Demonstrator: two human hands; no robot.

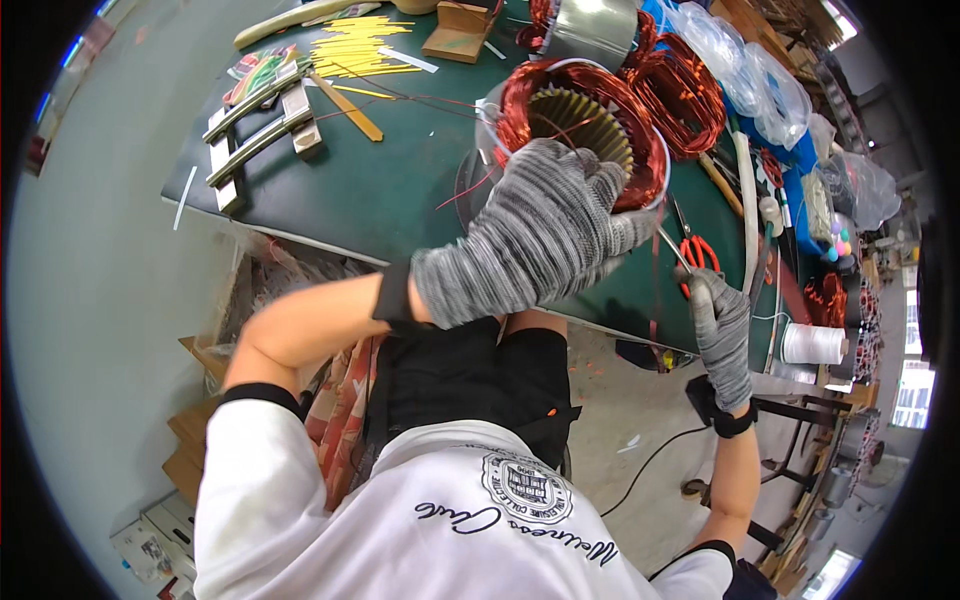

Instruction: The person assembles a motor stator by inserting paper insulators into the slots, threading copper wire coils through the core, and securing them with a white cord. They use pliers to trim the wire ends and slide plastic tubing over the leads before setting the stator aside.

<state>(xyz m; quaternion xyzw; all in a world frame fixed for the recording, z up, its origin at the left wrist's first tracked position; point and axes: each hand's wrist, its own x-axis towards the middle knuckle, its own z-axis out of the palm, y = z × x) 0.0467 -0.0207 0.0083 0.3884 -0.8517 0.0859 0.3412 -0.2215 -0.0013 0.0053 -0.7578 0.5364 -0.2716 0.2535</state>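
Observation:
A motor stator (655, 150) stands near the table's front edge, with red-brown copper windings ringing its opening and yellow slot liners inside. My left hand (530, 235), in a grey knitted glove, lies over the stator's near side, its fingers bent round the rim and windings. The glove's back hides what the fingertips touch. To the right of the stator, my right hand (722, 325), gloved too, is closed on a thin metal rod (672, 246) that slants up toward the stator's rim. Red-handled pliers (700, 252) lie just beyond that hand.
Copper coils (685, 95) and another metal stator core (590, 28) sit behind. Yellow strips (360, 48), a wooden stick (350, 112) and a metal-railed frame (260, 130) lie left on the green table (390, 190). A white cord spool (812, 344) stands right. Plastic bags (770, 90) crowd the far right.

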